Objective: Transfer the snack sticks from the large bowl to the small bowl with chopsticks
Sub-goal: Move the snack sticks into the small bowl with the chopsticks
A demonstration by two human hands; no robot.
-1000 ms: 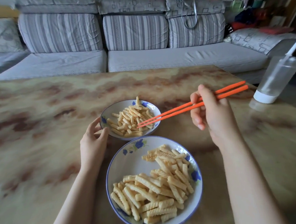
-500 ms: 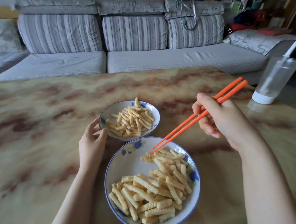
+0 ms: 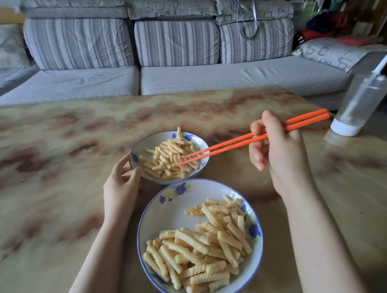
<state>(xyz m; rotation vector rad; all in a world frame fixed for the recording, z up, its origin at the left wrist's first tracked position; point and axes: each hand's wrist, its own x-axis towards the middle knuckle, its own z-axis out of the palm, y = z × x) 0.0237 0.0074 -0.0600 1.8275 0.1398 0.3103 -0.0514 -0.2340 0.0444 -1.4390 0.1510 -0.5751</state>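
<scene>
1. Your right grip (image 3: pixel 277 149) is clamped on the chopsticks (image 3: pixel 229 144), tips among the sticks (image 3: pixel 164 163) in the small bowl (image 3: pixel 134 155)
2. Your left grip (image 3: pixel 120 188) holds that bowl's rim
3. More sticks lie in the large bowl (image 3: pixel 170 216), nearer you on the worktop (image 3: pixel 51 156)

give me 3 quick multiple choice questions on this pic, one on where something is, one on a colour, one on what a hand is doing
1. Of the large bowl and the small bowl, the chopsticks have their tips in:
A the large
B the small
C neither

2. The chopsticks are:
A orange
B black
C green

3. The left hand:
A grips a chopstick
B is clenched, touching nothing
C holds the small bowl's side

Answers
1 B: the tips lie among the snack sticks there.
2 A: both shafts are bright orange.
3 C: it cups the rim.
</scene>
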